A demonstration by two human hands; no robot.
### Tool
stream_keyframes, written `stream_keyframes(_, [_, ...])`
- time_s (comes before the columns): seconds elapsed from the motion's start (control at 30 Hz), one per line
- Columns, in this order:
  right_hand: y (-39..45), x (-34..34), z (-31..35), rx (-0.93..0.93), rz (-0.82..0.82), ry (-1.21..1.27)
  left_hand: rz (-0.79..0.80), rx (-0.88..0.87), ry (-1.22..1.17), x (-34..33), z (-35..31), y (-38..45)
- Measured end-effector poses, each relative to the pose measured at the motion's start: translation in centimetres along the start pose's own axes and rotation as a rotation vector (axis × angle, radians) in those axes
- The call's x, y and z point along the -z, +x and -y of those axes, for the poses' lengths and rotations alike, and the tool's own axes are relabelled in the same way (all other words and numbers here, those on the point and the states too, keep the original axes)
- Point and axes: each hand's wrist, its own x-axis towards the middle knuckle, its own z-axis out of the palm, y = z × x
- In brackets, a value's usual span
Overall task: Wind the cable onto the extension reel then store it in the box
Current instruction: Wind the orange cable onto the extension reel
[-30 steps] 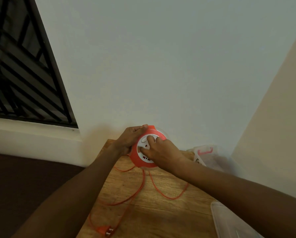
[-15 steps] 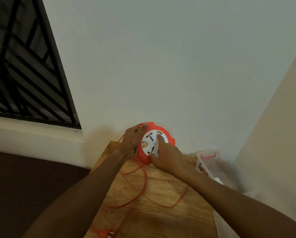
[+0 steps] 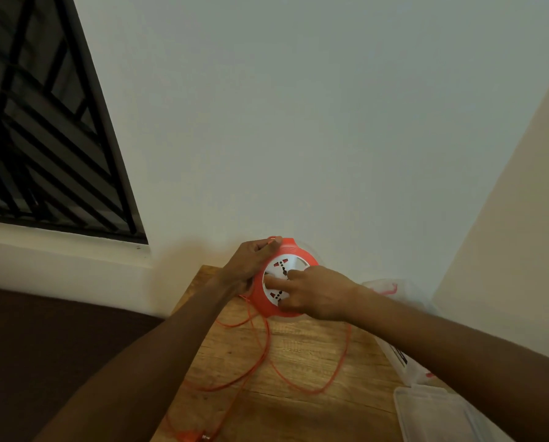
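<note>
A round orange extension reel (image 3: 293, 255) with a white socket face is held tilted above the far end of the wooden table (image 3: 298, 406). My left hand (image 3: 249, 266) grips its left rim. My right hand (image 3: 311, 293) presses fingers on the white face, covering the reel's lower right. A thin orange cable (image 3: 340, 365) hangs from the reel and loops loosely over the table. Its orange plug (image 3: 193, 437) lies at the near edge. The clear plastic box (image 3: 397, 290) stands at the right, behind my right forearm.
A clear plastic lid (image 3: 439, 413) lies at the table's near right. A white wall rises straight behind the table, and a beige wall closes in on the right. A barred window (image 3: 43, 122) sits at the upper left. Dark floor lies left of the table.
The white socket face has turned under my right hand's fingers. The loose cable loops have shifted on the table. My left hand keeps its hold on the rim.
</note>
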Motion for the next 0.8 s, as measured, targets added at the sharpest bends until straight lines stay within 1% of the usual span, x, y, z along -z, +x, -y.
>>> stream_keyframes(0.03, [0.0,0.1,0.1,0.009,0.028,-0.016,0.014,-0.002,0.01,0.0,0.0,0.0])
stream_keyframes(0.13, [0.2,0.6,0.0,-0.04,0.095,-0.019,0.056,0.0,0.015,0.3,0.1,0.1])
stream_keyframes(0.3, [0.4,0.0,0.5,-0.072,0.177,-0.08,0.031,-0.006,0.042,1.0,0.4,0.3])
stream_keyframes(0.37, [0.8,-0.2,0.7,-0.157,0.179,-0.068,0.005,-0.005,0.033,0.9,0.4,0.3])
stream_keyframes(0.47, [1.8,0.0,1.4,-0.34,0.194,-0.029,-0.033,0.0,0.013,0.4,0.3,0.4])
stream_keyframes(0.53, [2.3,0.0,1.6,-0.518,0.146,0.097,-0.084,0.008,-0.043,0.2,0.2,0.5])
stream_keyframes(0.57, [2.4,0.0,1.5,-0.584,0.121,0.169,-0.111,0.006,-0.052,0.2,0.1,0.6])
stream_keyframes(0.6, [2.4,-0.1,1.3,-0.61,0.097,0.207,-0.125,-0.002,-0.045,0.3,0.1,0.7])
stream_keyframes(0.8, [2.0,-0.6,0.8,-0.547,0.041,0.132,-0.129,-0.003,-0.049,0.7,0.4,1.0])
